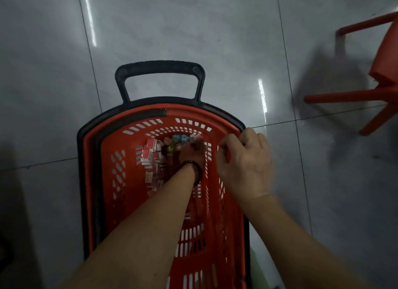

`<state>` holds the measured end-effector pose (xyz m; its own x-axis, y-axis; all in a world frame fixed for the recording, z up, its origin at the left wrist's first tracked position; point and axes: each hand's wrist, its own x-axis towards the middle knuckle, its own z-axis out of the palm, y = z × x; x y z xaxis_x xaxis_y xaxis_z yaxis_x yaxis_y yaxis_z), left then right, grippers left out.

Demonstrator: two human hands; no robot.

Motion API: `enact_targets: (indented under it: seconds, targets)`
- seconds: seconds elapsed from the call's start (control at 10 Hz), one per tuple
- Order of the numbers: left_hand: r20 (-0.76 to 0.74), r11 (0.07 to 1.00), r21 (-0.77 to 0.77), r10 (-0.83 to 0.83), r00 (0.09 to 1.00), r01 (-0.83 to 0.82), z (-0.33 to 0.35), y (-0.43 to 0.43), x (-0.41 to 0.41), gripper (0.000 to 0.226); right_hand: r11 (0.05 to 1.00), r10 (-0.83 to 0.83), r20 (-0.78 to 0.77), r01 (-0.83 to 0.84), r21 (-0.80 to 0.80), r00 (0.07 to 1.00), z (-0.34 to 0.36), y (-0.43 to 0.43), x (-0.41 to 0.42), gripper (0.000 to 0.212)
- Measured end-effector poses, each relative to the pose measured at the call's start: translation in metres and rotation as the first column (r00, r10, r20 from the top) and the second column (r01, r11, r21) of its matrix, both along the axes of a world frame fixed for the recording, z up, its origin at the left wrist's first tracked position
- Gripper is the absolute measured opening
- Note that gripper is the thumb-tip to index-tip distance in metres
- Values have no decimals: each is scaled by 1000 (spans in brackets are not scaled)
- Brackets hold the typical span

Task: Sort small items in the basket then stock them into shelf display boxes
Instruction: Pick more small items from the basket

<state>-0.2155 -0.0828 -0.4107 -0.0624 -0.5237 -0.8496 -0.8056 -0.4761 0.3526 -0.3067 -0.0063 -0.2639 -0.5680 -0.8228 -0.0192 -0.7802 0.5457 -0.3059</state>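
Observation:
A red plastic basket (129,116) with a black frame stands on the floor below me. At its bottom lie several small red-and-white boxes (150,154) and a few small bluish items (179,138) at the far end. My left hand (189,154), a dark band on its wrist, reaches deep into the basket and rests among these items. Its fingers are partly lost in shadow, so I cannot tell whether they hold anything. My right hand (243,159) is curled over the basket's right rim.
The basket's black pull handle (159,67) sticks out at the far end. A red plastic chair (383,58) stands at the upper right on the glossy grey tile floor (193,30). A pale object (259,267) shows beside the basket's near right side.

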Motion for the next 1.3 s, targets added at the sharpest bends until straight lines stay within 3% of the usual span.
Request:
enact_targets:
  seconds: [0.1, 0.4, 0.5, 0.6, 0.7, 0.8, 0.9, 1.1, 1.3]
  targets:
    - [-8, 995, 14, 101, 995, -101, 5, 0, -4, 54, 1000, -12, 7, 12, 2, 1000, 0, 1, 1, 7]
    - [-82, 990, 50, 134, 988, -130, -1, -1, 21, 56, 1000, -18, 10, 18, -5, 1000, 0, 1, 2, 7]
    - [-205, 941, 110, 336, 919, -319, 48, 5, 31, 36, 995, -15, 67, 8, 104, 998, 12, -2, 1, 8]
    - [-359, 824, 290, 565, 743, -487, 130, 14, 48, 25, 980, -112, 273, 61, 189, 956, 46, -7, -2, 16]
    - [-445, 738, 409, 674, 589, -536, 224, 23, 66, 26, 986, -148, 536, 82, 144, 831, 110, -11, 5, 16]
    - [-527, 742, 420, 669, 524, -523, 334, 29, 81, 30, 997, -76, 746, 28, 76, 661, 192, -13, 21, 10]
    - [-601, 783, 355, 610, 517, -511, 438, 29, 105, 31, 996, 32, 846, -83, 14, 532, 287, -13, 38, 8]
    - [-741, 836, 223, 480, 470, -502, 612, 37, 172, 34, 974, 220, 858, -154, -167, 463, 484, -5, 81, 9]
    - [-764, 803, 197, 485, 426, -562, 747, 58, 260, 16, 921, 383, 829, -234, -310, 408, 624, 2, 165, 17]
